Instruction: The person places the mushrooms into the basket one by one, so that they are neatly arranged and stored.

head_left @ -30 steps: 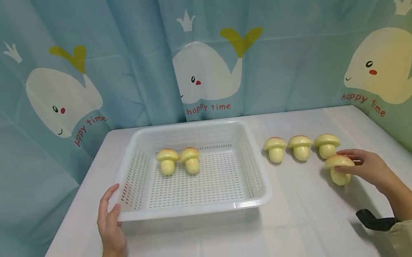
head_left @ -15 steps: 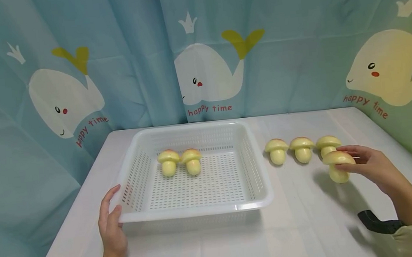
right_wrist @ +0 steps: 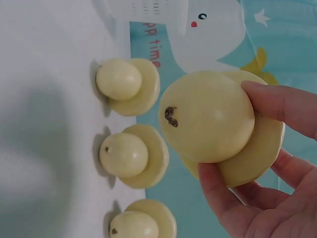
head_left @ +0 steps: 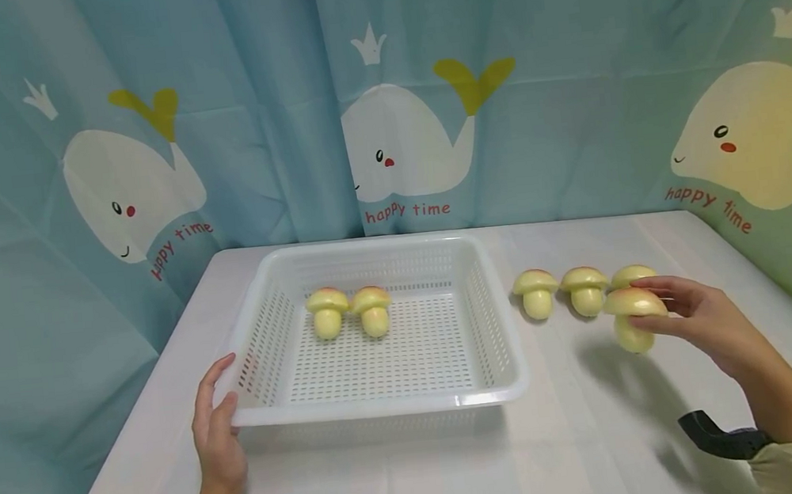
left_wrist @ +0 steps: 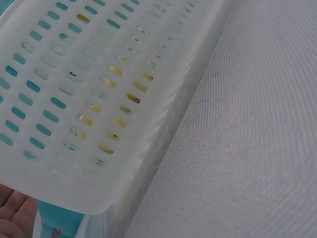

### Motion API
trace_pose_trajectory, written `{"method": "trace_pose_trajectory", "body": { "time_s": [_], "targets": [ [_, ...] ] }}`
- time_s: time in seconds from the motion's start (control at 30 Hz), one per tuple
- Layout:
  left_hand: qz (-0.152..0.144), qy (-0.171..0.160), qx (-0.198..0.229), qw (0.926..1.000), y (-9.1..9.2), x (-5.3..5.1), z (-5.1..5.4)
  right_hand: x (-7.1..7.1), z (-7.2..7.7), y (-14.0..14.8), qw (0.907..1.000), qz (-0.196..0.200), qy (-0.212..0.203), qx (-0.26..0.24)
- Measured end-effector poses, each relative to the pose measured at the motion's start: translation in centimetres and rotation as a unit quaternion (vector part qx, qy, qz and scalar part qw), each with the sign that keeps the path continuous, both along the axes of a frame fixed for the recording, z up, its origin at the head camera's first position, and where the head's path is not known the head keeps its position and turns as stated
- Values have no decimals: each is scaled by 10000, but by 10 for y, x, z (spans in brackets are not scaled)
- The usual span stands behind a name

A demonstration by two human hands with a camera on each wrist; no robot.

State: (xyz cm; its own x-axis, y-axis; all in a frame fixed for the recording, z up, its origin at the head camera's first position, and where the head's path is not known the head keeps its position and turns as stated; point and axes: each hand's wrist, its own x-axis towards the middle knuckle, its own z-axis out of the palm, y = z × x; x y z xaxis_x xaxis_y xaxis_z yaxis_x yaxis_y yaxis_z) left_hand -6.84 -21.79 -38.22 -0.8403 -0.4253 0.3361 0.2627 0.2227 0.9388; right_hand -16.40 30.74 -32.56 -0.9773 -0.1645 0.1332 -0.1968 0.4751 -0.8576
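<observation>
In the head view my right hand holds a toy mushroom by its stem, raised over the table with its shadow below. The right wrist view shows the thumb and fingers pinching this pale yellow mushroom, dark mark on its stem end. Three like mushrooms stand in a row beside it: one at left, one in the middle, and one at right, partly hidden. My left hand grips the front left corner of a white plastic basket; its fingers show at the rim.
Inside the basket two more mushrooms stand side by side, a left one and a right one. A white cloth covers the table. Behind it hangs a blue curtain with whale prints.
My right hand has lifted the mushroom off the table and carried it slightly left, now in front of the row's right one. The left hand stays on the basket.
</observation>
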Motion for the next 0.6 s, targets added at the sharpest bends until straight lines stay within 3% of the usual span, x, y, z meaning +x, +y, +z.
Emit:
{"method": "trace_pose_trajectory", "body": {
  "time_s": [0.33,0.6],
  "targets": [
    [0,43,-10,10000,0,0,0,-3,14,-23,9988,172,327,327],
    [15,-4,-29,10000,0,-1,0,-7,25,-39,9991,240,213,275]
  ]
}}
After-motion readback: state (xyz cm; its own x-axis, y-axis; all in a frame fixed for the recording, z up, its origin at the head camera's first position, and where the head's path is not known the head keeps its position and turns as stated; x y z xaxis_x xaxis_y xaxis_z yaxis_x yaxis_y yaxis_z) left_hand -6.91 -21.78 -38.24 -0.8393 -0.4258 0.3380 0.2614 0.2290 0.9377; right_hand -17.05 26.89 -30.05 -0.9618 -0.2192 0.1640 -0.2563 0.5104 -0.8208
